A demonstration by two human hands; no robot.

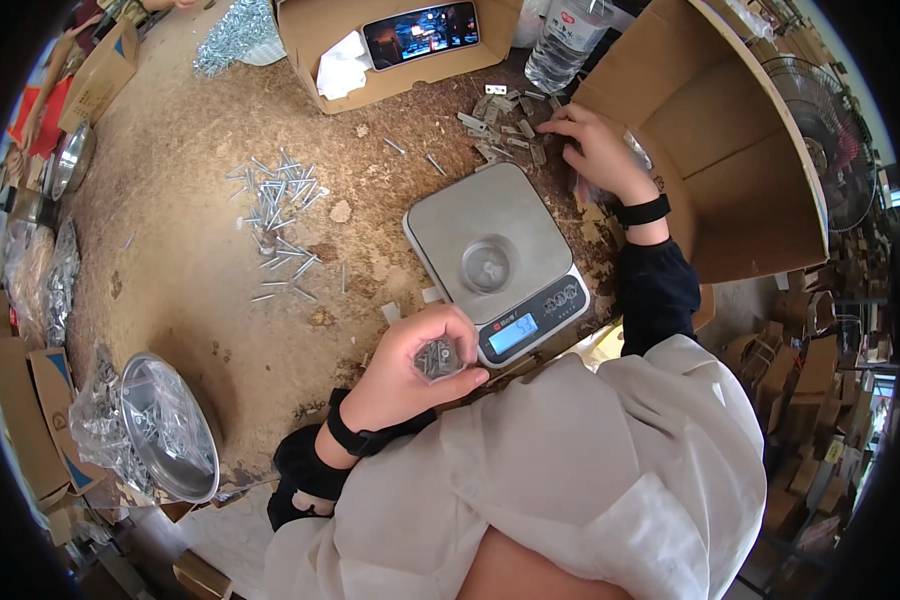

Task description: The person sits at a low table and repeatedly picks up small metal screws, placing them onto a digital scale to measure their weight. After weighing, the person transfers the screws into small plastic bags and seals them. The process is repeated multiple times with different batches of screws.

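My left hand [400,370] curls around a small clear cup [436,360] with grey metal pieces in it, close to the front left corner of a kitchen scale [500,225]. On the scale's plate stands another small round clear cup [487,264]. Beyond the scale my right hand [605,155] reaches over the edge of a loose pile of small metal plates [495,120]. Its forefinger and thumb are apart, and I see nothing between them. A few loose screws [436,163] lie between this pile and a larger heap of screws [278,200] on the worn tabletop [160,280].
A carton [350,95] holding a phone [422,36] stands at the back, beside a water bottle [568,45]. The tall open carton [730,150] walls off the right. At left front sits a metal bowl [170,430] with plastic bags. More screws [235,40] are heaped far left.
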